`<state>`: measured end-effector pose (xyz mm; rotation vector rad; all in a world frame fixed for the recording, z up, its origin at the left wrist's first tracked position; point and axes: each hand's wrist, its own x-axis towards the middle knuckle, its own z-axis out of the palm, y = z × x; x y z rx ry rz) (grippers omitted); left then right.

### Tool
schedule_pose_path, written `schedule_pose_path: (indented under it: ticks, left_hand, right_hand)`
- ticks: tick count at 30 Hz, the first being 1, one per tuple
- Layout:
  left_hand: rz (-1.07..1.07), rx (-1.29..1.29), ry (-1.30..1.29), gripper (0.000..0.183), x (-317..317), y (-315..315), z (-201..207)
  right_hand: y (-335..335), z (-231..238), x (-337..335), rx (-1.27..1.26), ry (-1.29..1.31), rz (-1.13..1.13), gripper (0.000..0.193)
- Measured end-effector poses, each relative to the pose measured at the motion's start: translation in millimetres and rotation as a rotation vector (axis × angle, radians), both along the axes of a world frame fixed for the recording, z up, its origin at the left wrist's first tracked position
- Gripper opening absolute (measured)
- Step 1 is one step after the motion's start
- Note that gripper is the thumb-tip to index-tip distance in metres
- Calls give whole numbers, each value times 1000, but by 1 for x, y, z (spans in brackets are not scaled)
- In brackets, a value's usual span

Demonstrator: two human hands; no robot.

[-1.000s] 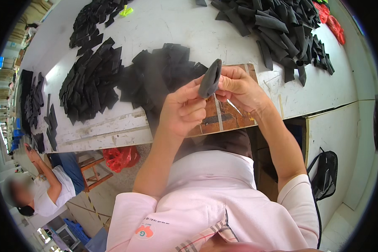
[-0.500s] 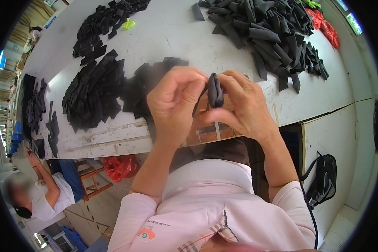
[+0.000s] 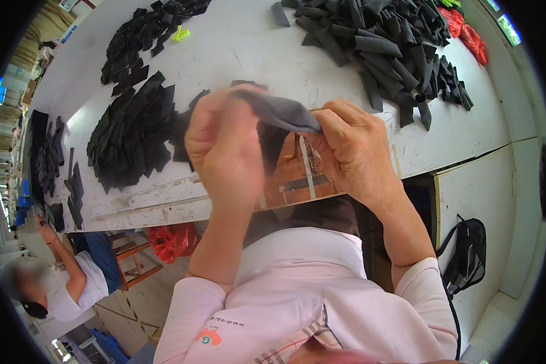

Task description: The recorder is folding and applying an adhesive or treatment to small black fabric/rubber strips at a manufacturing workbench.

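A dark grey fabric piece [image 3: 285,113] stretches between my hands above the table's front edge. My right hand [image 3: 359,148] is closed, pinching the right end between thumb and fingers. At the other end, my left hand [image 3: 223,142] is smeared by motion, its fingers curled round the cloth. Below the cloth lies a brown board [image 3: 312,173] with pale tape strips. Just left of my left hand is a pile of flat black fabric pieces [image 3: 133,136], and more of them are partly hidden behind that hand.
Tubular grey fabric pieces [image 3: 388,54] are heaped at the far right of the white table [image 3: 236,48]. Another black pile [image 3: 139,36] lies far left beside a yellow-green scrap [image 3: 179,34]. A seated person [image 3: 73,279] is at left, near a red bag [image 3: 173,242]. A black mesh bag [image 3: 467,258] hangs at right.
My left hand has moved left and blurred, away from the right hand. The fabric piece, folded upright between the fingers before, is now drawn out lengthwise between both hands.
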<state>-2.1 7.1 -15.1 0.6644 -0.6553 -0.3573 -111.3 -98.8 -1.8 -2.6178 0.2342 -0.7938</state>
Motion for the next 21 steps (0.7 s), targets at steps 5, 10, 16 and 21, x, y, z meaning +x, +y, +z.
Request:
schedule_pose_path:
  ticks: [5,10,16,21]
  left_hand:
    - [29,200,-66,12,-6,1,-19]
    - [-199,244,-36,15,-1,-13,2]
    - [-134,766,-579,9,1,-15,6]
    - [-35,479,-392,9,-12,-15,6]
  right_hand:
    - [-10,-41,5,139,52,117,22]
    - [-11,-38,2,275,42,152,21]
    - [-7,-51,-1,611,-52,219,17]
    - [-12,-38,1,369,64,194,23]
